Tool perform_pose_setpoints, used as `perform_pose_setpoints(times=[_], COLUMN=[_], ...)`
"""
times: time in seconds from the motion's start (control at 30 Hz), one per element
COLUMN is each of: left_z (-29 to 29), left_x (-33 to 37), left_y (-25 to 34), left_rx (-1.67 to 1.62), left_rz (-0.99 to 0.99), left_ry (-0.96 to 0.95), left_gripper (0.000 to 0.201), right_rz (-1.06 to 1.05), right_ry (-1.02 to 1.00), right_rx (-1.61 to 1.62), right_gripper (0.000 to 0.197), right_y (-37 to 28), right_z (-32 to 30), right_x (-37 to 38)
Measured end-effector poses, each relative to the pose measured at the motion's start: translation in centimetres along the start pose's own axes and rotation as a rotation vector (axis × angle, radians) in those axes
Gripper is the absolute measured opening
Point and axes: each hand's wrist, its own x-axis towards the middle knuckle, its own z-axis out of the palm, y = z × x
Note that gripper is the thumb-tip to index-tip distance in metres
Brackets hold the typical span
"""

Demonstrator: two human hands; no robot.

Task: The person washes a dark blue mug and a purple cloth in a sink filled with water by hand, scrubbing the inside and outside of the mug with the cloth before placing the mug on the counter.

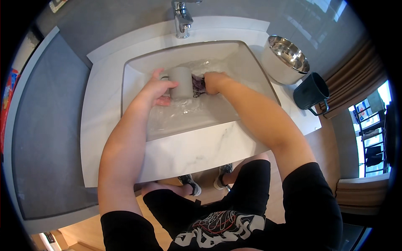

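Observation:
A light grey mug (181, 82) lies on its side in the water of the white sink basin (138, 121), its handle toward the left. My left hand (156, 90) grips it at the handle end, the thumb pressed along its side. At the mug's right end, a dark purple patterned cloth (198, 85) is bunched up. My right hand (215, 83) is closed on this cloth, its fingertips mostly hidden behind the knuckles. Clear water ripples around the mug and both hands.
A chrome faucet (182, 21) stands behind the basin. On the marble countertop (197, 146) at the right are a shiny metal bowl (281, 62) and a dark green mug (310, 93). A grey panel (50, 134) rises at the left.

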Motion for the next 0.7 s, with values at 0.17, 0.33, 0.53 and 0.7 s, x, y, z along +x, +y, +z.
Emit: perform_pose_setpoints(times=[0.17,0.33,0.53,0.7], left_z=[-0.8,-1.2,-0.6,-0.9], left_x=[0.4,1.1,0.3,0.3], left_y=[-0.2,-0.5,-0.1,-0.2], left_rx=[0.083,0.097,0.047,0.394], left_rz=[-0.047,-0.106,-0.039,0.006], left_ry=[-0.167,-0.086,-0.092,-0.023], left_gripper=[0.079,0.074,0.073,0.083], right_rz=[-0.008,-0.397,-0.542,-0.113], right_ry=[0.013,0.123,0.334,0.224], right_rx=[0.982,0.859,0.523,0.606], right_gripper=[0.029,0.030,0.030,0.033], right_y=[-2.9,-5.4,-5.7,-3.2], right_z=[-4.6,-7.9,-5.6,-4.1], right_x=[-2.9,-6.6,-5.6,-3.3])
